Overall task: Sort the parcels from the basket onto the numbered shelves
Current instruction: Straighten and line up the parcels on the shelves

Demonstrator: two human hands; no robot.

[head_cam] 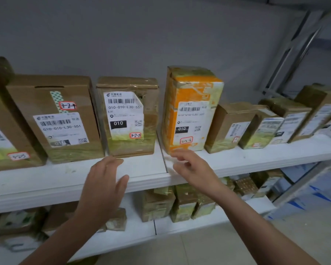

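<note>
Spanning the view, a white upper shelf (237,159) carries a row of upright parcels, and both hands hover empty above its front edge. A lower shelf (180,224), below the wrists, holds more taped boxes. Largest beyond the fingertips is the brown carton tagged 3-2-4 (54,119), up and to the left of the left hand (103,180). Next, the orange parcel (191,109) stands directly behind the right hand (191,167), its tag writing too blurred to read. Between the two hands, and just beyond them, stands the taped brown parcel tagged 3-2-5 (128,115), close to the left fingertips but not touching them. Smaller brown boxes (256,127) line the shelf to the right of the right hand.

Left hand: palm down, fingers spread and extended, gripping nothing. Right hand: fingers loosely curled and motion-blurred, apart from one another, holding nothing, just in front of the orange parcel's base. No basket appears in view.
</note>
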